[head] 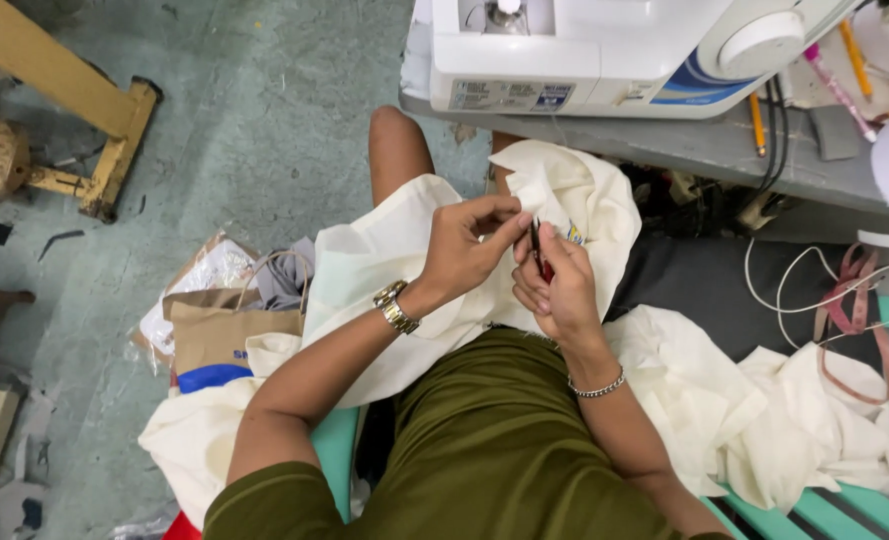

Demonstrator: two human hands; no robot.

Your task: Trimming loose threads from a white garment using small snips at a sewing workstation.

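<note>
Green concrete floor lies under the bench. On the lap, the left hand [464, 250] pinches the cream fabric [394, 250] tight, and the right hand [559, 285] grips a small red-handled tool [538, 252]; the point should stay shallow, I think.

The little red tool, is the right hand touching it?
Touching. The head view shows the right hand pinching the small red tool between its fingers, with no gap, above the cream cloth.
</note>
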